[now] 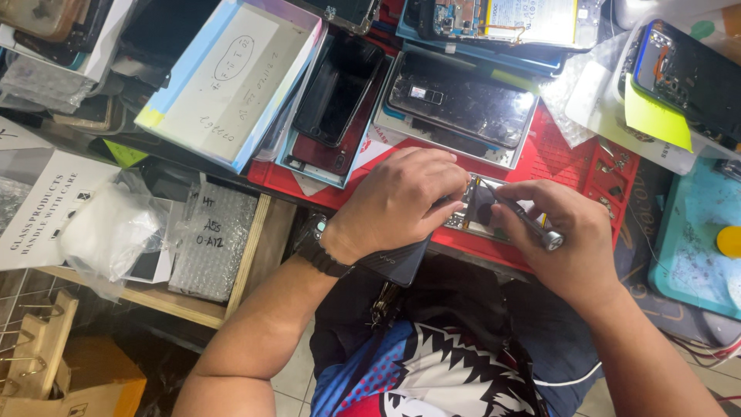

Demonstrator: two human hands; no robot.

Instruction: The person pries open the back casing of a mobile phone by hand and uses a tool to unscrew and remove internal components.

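The desk is crowded with stacked phone parts, and a red mat covers its middle. On the far side of the mat lie a pale flat box with a blue rim, tilted, a dark phone screen beside it, and a phone back panel in a tray. At the right edge of the desk sits a teal mat with a yellow round piece on it; a yellow sticky note lies on a wrapped phone above it. At the left edge lies a sheet of bubble wrap next to a crumpled plastic bag.

At the near edge of the red mat lies an opened phone, mostly hidden by both hands. The left hand rests on it, fingers curled over its left end, holding it down; a black watch sits on that wrist. The right hand has its fingers closed around a small screwdriver, whose tip points down into the phone's inside.
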